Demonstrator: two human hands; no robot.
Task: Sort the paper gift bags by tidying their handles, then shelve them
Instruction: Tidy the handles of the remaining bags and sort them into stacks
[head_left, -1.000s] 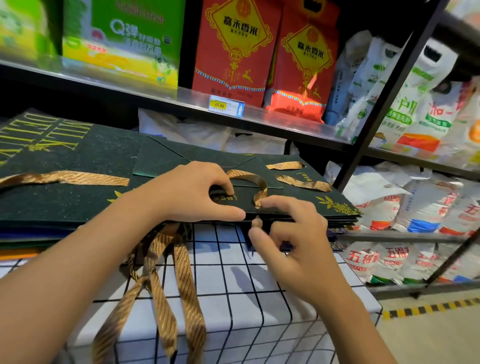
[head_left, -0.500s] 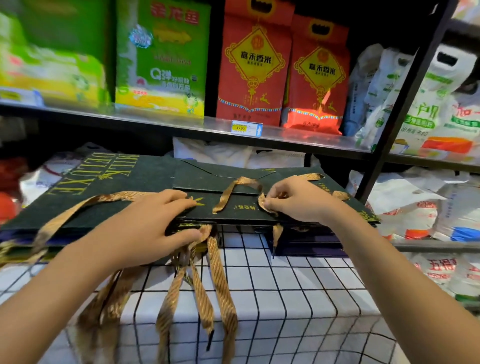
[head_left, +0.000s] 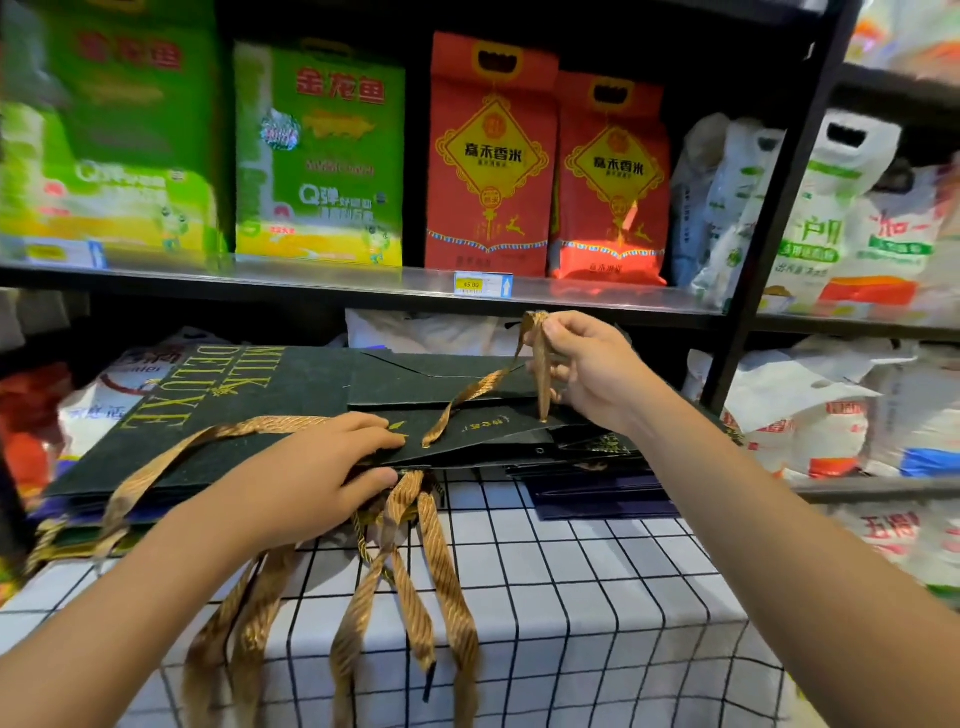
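A stack of flat dark green paper gift bags (head_left: 270, 395) with gold lettering lies on a table with a white checked cloth (head_left: 597, 582). My left hand (head_left: 311, 478) presses the near edge of the top bag, thumb under the edge. My right hand (head_left: 582, 371) pinches a gold ribbon handle (head_left: 540, 364) and holds it up above the bag, its two ends still fixed in the bag. Several more gold ribbon handles (head_left: 410, 582) hang over the table's front edge. A dark blue bag (head_left: 597, 499) sticks out beneath the stack at the right.
A metal shelf (head_left: 363, 283) runs just behind the bags, with green (head_left: 319, 156) and red rice packs (head_left: 491, 156) and a price tag (head_left: 483, 285). A black shelf post (head_left: 769, 208) stands to the right. White sacks (head_left: 831, 415) fill the lower shelves.
My right hand has lifted the gold ribbon handle up off the top bag. My left hand stays pressed on the bag's near edge. The camera has tilted up.
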